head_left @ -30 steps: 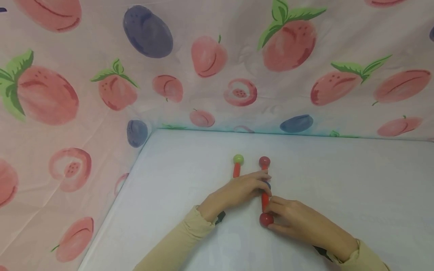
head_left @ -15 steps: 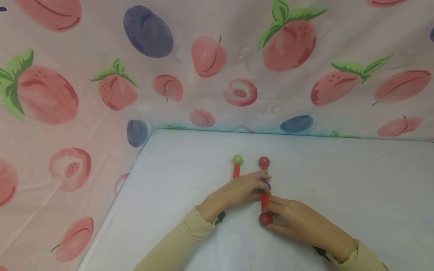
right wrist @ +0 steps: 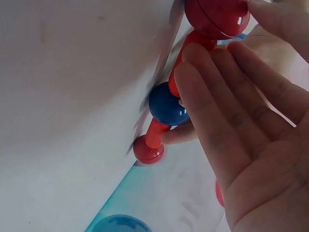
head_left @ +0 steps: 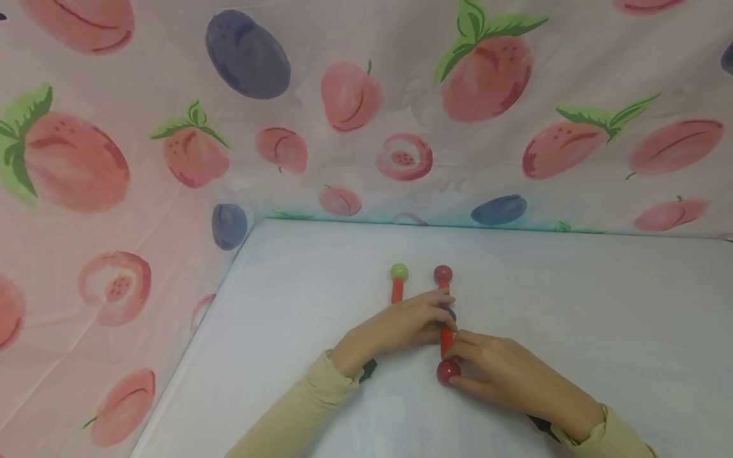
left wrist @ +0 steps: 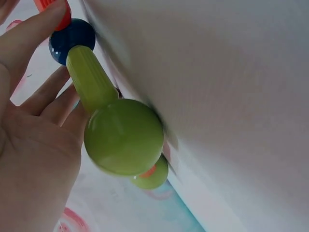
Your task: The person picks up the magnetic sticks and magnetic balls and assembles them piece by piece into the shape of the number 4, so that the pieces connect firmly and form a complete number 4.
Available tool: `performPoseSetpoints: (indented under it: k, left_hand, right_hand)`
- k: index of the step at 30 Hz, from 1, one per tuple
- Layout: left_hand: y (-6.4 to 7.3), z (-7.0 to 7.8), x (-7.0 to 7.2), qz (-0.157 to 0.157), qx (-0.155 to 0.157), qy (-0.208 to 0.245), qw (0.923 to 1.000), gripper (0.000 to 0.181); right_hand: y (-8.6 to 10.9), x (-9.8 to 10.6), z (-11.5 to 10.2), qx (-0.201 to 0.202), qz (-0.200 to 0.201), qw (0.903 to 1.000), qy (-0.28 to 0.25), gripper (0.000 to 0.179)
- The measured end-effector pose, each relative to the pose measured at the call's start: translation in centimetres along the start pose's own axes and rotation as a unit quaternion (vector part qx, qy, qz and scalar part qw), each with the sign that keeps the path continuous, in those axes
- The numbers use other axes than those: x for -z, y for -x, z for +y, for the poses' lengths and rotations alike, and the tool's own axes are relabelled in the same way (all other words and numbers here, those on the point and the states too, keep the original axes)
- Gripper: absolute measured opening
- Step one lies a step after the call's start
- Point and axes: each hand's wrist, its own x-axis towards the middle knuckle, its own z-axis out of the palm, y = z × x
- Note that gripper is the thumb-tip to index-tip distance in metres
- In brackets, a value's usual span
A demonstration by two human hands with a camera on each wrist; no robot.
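A ball-and-rod toy lies on the white table. Its right row has a far red ball (head_left: 443, 273), a blue ball (right wrist: 166, 104) in the middle and a near red ball (head_left: 448, 373), joined by red rods (head_left: 446, 343). In the left wrist view, a yellow-green rod (left wrist: 91, 79) runs from the blue ball to a large green ball (left wrist: 124, 137). My left hand (head_left: 401, 324) grips the toy around the blue ball, thumb on the near red rod. My right hand (head_left: 504, 369) holds the near end, thumb at the red ball, fingers along the rod.
Beyond the left hand, a lime ball (head_left: 399, 272) tops another red rod (head_left: 397, 291), whose near end is hidden by that hand. Fruit-printed cloth (head_left: 343, 159) rises behind and left of the white table (head_left: 572, 305).
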Motion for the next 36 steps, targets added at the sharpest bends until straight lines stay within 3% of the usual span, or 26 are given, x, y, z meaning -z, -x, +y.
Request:
performPoseSetpoints:
  k: [7,11,17,24,32,36]
  left_hand:
    - [0.4,0.0,0.5,0.020,-0.007,-0.007,0.9998,0.028]
    - [0.9,0.2,0.9,0.027,0.014,-0.012,0.9995,0.034]
    - [1.7,0.6,1.2,0.048,0.062,-0.036,0.9963,0.045]
    - [2.9,1.3,1.6,0.107,0.097,-0.094,0.9850,0.062]
    - [4.1,1.7,1.7,0.168,0.137,-0.107,0.9704,0.070]
    - [4.6,1.5,1.6,0.185,0.155,-0.115,0.9636,0.074]
  right_hand:
    - [0.0,0.2,0.2,0.031,0.047,0.9983,0.016,0.021]
    - [0.1,0.6,0.3,0.038,0.066,0.9967,0.030,0.028]
    - [0.1,1.4,0.3,-0.003,0.059,0.9971,0.048,0.048]
    - [-0.1,1.8,0.3,-0.007,0.108,0.9909,0.079,0.061]
    - [0.0,1.5,1.3,0.023,0.177,0.9777,0.111,0.072]
    - [0.2,1.2,1.8,0.018,0.190,0.9744,0.119,0.078]
